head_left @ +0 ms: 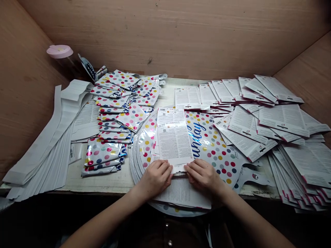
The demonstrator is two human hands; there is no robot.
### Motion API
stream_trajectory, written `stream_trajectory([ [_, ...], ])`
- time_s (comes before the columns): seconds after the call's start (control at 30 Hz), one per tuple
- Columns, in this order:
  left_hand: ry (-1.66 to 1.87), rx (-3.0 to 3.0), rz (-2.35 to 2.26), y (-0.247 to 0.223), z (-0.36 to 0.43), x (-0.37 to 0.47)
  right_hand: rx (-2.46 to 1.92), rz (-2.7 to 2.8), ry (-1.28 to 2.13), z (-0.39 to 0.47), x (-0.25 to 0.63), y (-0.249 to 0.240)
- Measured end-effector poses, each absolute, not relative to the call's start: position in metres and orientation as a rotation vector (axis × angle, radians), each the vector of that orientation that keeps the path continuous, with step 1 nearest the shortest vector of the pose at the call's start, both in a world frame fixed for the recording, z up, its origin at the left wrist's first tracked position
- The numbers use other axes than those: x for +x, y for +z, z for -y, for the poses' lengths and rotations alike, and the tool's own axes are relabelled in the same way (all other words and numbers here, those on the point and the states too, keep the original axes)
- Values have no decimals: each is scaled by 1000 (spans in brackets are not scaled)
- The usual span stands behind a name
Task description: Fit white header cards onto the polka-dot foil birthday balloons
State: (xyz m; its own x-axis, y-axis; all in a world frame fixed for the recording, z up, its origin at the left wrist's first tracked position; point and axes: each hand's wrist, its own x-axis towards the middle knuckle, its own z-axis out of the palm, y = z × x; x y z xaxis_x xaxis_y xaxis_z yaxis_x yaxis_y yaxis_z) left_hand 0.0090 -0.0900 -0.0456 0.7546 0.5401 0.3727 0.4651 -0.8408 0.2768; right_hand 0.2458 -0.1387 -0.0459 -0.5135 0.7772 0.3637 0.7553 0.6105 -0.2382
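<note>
A printed white packaging card (174,146), with a barcode and small text, lies in front of me with its top strip bent up or overlapping another card. My left hand (157,176) pinches its lower left corner, and my right hand (203,175) pinches the lower right one. Both thumbs are mostly hidden. Under it rest more cards (184,193), on a stack of flat round foil balloons (222,151) with coloured dots and blue lettering. A balloon tail (254,176) sticks out to the right.
Folded dotted foil balloons (108,151) are piled left of centre. Farther left lie long white paper strips (51,148). Many packaging cards (283,119) cover the right side. A pink-lidded cup (60,51) stands at the back left. Wooden panels (165,38) enclose the table.
</note>
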Motion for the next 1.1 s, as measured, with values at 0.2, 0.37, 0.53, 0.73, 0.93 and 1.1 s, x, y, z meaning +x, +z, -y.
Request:
stream_trajectory([
  [0.2,692,2617,-1351,-49,89,25,-1644,1972,187,131,220,-47],
  [0.37,719,2744,-1147,-53,99,22,-1682,1972,-46,141,203,-61],
  [0.53,537,2996,-752,-56,89,12,-1404,2290,-200,146,207,-58],
  [0.73,654,3144,-388,-46,57,17,-1321,2364,-314,128,203,-52],
  [0.93,888,2908,-752,-14,49,2,-1308,2212,-426,78,249,-20],
  [1.1,590,2495,-1407,-28,40,0,-1786,2166,-398,-14,310,9],
])
